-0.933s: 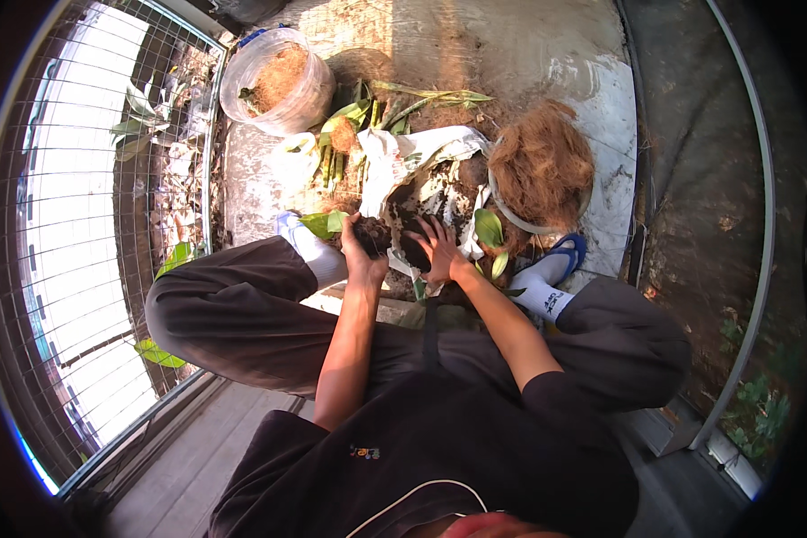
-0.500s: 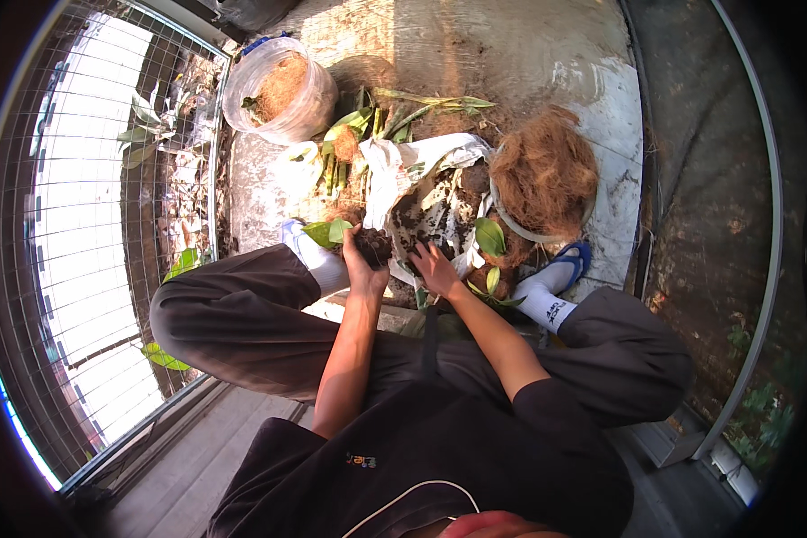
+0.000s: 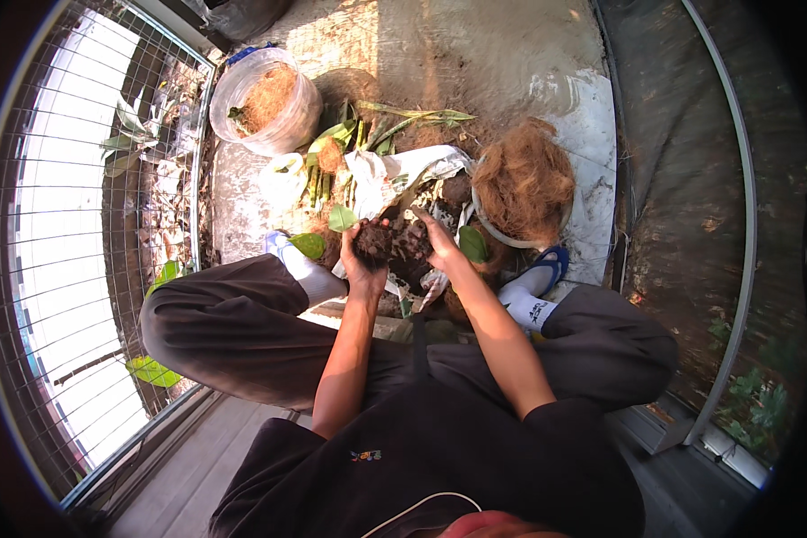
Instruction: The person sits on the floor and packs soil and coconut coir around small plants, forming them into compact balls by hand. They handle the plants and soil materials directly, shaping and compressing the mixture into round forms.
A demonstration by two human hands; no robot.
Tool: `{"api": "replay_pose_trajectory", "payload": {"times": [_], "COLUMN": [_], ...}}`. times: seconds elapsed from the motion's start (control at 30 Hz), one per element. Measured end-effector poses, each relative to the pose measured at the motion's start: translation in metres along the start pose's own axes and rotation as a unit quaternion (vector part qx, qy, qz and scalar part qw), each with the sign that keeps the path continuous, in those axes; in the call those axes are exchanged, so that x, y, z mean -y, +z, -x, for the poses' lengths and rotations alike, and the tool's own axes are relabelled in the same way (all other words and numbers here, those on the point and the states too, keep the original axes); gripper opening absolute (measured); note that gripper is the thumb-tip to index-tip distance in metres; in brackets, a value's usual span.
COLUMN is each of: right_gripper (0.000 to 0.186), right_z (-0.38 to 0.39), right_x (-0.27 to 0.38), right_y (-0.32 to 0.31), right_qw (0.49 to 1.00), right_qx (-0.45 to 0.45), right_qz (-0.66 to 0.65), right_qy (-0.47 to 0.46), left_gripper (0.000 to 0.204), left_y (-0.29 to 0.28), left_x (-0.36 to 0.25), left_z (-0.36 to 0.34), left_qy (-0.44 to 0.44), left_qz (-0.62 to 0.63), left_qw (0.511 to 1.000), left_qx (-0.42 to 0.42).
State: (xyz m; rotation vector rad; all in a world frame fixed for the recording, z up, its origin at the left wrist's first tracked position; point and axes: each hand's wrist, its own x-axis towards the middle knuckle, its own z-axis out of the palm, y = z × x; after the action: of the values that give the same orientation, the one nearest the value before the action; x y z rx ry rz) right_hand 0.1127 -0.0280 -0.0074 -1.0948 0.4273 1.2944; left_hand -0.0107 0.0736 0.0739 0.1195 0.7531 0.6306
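Note:
My left hand [image 3: 359, 258] is closed around a dark clump of soil [image 3: 376, 244]. A green leaf [image 3: 341, 217] stands up beside its fingers. A hand's width to the right is my right hand [image 3: 439, 240], its fingers stretched out and dark soil against their inner side. Beneath both hands, loose soil lies on a crumpled white plastic bag [image 3: 426, 161]. Close by my right wrist, another green leaf [image 3: 472, 244] rises from a brown fibrous clump, partly hidden by my forearm. One more broad leaf [image 3: 307, 246] lies near my left foot.
A pot heaped with brown coconut fibre [image 3: 524, 179] stands at the right. Far left is a clear plastic tub [image 3: 303, 117] with fibre inside. Cut long leaves [image 3: 318, 179] lie between them. Wire mesh [image 3: 72, 269] borders the left; a dark screen [image 3: 690, 224] borders the right.
My right hand has lifted from the soil on the bag and come up beside the clump. My left hand still holds the clump, now turned somewhat. The whole view has shifted slightly.

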Motion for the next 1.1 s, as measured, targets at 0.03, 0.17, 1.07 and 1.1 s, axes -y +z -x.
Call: {"api": "replay_pose_trajectory", "payload": {"times": [0.03,0.17,1.07,1.1], "right_gripper": [0.032,0.042,0.038,0.039], "right_z": [0.013,0.062,0.055,0.055], "right_x": [0.01,0.025,-0.017,-0.016], "right_y": [0.006,0.023,0.007,0.009], "right_qw": [1.0,0.99,0.976,0.98], "right_qx": [0.006,0.023,-0.069,-0.098], "right_qz": [-0.029,-0.135,-0.19,-0.158], "right_qy": [0.012,-0.029,-0.082,-0.072], "left_gripper": [0.02,0.024,0.047,0.046], "left_y": [0.0,0.002,0.003,0.004], "left_x": [0.0,0.002,0.021,0.021], "left_z": [0.0,0.004,0.007,0.008], "left_qy": [0.001,-0.016,-0.082,-0.085], "left_qz": [0.004,0.016,-0.182,-0.189], "left_qw": [1.0,0.999,0.975,0.975], "left_qx": [0.006,0.03,0.101,0.084]}}
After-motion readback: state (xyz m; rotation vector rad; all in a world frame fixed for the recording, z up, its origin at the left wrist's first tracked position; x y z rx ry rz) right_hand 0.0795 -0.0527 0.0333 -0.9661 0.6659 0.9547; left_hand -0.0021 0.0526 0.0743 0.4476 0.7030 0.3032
